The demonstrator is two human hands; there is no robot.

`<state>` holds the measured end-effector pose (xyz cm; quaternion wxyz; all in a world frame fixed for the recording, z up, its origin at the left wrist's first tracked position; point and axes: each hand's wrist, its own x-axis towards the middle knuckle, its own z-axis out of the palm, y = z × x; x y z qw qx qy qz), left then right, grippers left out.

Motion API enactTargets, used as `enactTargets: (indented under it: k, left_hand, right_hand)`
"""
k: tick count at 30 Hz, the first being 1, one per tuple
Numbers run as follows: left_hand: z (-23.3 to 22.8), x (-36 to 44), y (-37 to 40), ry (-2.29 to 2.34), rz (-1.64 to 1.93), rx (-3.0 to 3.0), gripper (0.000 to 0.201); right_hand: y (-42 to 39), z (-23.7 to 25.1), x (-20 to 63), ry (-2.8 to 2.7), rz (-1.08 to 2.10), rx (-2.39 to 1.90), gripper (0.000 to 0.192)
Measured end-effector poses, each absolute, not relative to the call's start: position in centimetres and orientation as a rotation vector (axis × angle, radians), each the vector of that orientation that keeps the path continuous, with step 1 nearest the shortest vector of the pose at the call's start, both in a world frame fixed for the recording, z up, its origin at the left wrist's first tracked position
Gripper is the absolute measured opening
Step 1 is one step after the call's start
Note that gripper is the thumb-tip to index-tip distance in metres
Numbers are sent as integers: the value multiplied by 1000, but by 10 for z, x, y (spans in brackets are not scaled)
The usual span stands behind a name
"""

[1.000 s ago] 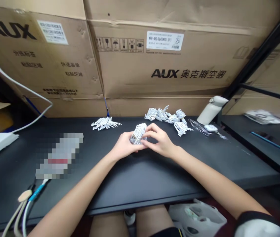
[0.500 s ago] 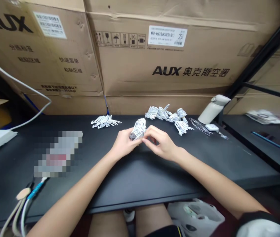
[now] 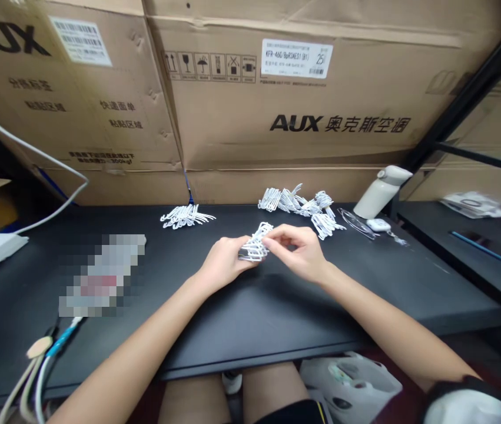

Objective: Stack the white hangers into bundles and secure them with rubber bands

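In the head view, my left hand (image 3: pixel 224 262) is closed around a bundle of thin white hooks (image 3: pixel 256 247) just above the table. Fingers cover the bundle's left end. From the other side, my right hand (image 3: pixel 297 250) pinches at the bundle's right edge with thumb and forefinger; exactly what lies between those fingertips is too small to make out. A loose pile of similar white hooks (image 3: pixel 186 217) lies further back on the left. Several more clusters of white hooks (image 3: pixel 294 199) lie behind my right hand.
The black table (image 3: pixel 250 330) runs up to large cardboard boxes (image 3: pixel 215 112). On the left is a blurred-out flat object (image 3: pixel 104 274) with a cable. A white bottle (image 3: pixel 380 191), glasses (image 3: pixel 356 224) and a small white case (image 3: pixel 378 225) stand at right. A plastic bag (image 3: pixel 351 383) is below.
The bundle has tipped over to the right in my left hand and now shows its side. My right hand has shifted slightly right with it. The view has moved a little.
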<state>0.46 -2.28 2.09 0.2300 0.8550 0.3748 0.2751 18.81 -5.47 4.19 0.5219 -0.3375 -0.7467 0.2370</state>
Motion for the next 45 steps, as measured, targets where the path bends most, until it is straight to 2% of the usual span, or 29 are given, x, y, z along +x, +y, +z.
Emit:
enactTargets:
  k: [4, 11, 17, 25, 32, 38, 45]
  left_hand:
    - [21, 2, -20, 973, 728, 2354, 26]
    - [20, 3, -23, 981, 710, 2219, 28]
    - [18, 12, -30, 1034, 756, 2145, 43]
    - [16, 10, -29, 1055, 871, 2241, 24]
    - [22, 5, -27, 1072, 797, 2304, 24]
    - [25, 1, -25, 962, 706, 2362, 19]
    - [25, -4, -12, 1039, 852, 1747, 29]
  right_hand:
    - [-41, 37, 190, -1415, 887, -886, 17]
    - [-33, 19, 179, -1060, 1236, -860, 25]
    - [-43, 21, 170, -1084, 1213, -865, 25]
    - [-48, 19, 166, -1071, 1259, -798, 24]
    - [-40, 26, 179, -1050, 1361, -791, 22]
    - [-31, 23, 187, -924, 1609, -891, 25]
    - [-28, 22, 188, -946, 1557, -888, 26]
